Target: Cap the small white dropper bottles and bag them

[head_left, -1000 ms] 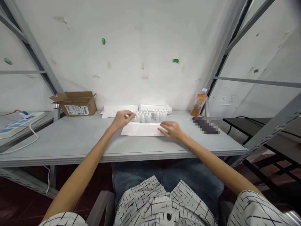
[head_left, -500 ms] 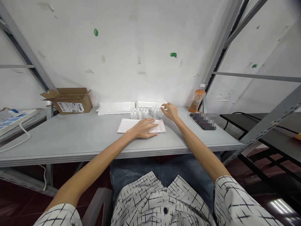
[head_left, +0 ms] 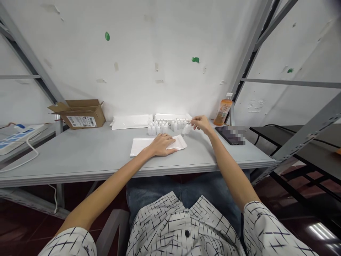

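My left hand point(head_left: 163, 144) lies flat with fingers spread on a white packet point(head_left: 141, 144) near the front of the grey table. Farther right, my right hand point(head_left: 200, 123) pinches the top of a small white bottle point(head_left: 187, 129), which tilts beside the packet's right end. Several small white bottles with thin tips point(head_left: 157, 128) stand upright in a group behind the packet. Two more white packets lie against the wall, one at the left point(head_left: 131, 121) and one behind the bottles point(head_left: 170, 116).
An open cardboard box point(head_left: 81, 115) sits at the table's back left. Toward the right are an orange drink bottle point(head_left: 222, 111) and a dark phone point(head_left: 229, 136), partly pixelated. A power strip point(head_left: 20, 138) with a white cable is at the far left.
My right hand has moved slightly right and now shows a tilted bottle in its pinch, away from the group. The packet under my left hand has turned slightly, its left end nearer the table's front.
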### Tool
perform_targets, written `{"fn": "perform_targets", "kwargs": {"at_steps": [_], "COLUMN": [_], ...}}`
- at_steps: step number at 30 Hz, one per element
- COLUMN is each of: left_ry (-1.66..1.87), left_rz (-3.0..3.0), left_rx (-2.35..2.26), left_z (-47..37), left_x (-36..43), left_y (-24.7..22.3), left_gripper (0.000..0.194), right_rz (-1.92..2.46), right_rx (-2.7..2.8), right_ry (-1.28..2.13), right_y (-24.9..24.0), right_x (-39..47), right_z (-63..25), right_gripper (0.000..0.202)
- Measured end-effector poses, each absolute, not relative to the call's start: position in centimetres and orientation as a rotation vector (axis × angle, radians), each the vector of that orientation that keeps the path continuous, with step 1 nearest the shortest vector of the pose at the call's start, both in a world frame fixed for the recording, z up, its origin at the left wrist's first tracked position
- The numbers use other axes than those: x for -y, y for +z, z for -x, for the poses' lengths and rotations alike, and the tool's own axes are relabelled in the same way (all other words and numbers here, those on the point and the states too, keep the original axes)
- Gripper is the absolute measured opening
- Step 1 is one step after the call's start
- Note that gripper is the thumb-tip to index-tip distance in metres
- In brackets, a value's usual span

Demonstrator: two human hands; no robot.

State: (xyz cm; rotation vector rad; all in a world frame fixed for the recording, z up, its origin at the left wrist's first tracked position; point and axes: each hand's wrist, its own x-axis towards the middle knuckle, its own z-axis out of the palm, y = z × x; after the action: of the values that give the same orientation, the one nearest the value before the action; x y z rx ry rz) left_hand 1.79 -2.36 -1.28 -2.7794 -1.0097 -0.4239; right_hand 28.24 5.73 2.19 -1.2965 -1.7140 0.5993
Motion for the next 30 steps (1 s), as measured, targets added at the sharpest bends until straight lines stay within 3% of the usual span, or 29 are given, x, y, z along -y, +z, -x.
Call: {"fn": "perform_targets", "kwargs": {"at_steps": [9, 17, 30], "left_ry": [-0.549, -0.769, -0.737], "left_rz": [2.846, 2.83, 2.847], "left_rx": [1.1, 1.206, 1.259], "left_z": [-2.0, -1.9, -1.8], "left_x": [2.4, 2.6, 2.4], "left_y": [-1.3, -1.0, -1.2], "left_gripper": [0.055, 0.047, 0.052], "right_rz": [1.041, 0.961, 1.146], "right_rx": [1.582, 1.576, 1.52], "right_ry": [1.109, 1.305, 1.039], "right_y": [2.6, 3.2, 2.5], "right_x": [-4.6, -3.8, -4.6], "right_z": [-28.2, -28.1, -29.1], "right_gripper": [0.017, 0.023, 0.034]}}
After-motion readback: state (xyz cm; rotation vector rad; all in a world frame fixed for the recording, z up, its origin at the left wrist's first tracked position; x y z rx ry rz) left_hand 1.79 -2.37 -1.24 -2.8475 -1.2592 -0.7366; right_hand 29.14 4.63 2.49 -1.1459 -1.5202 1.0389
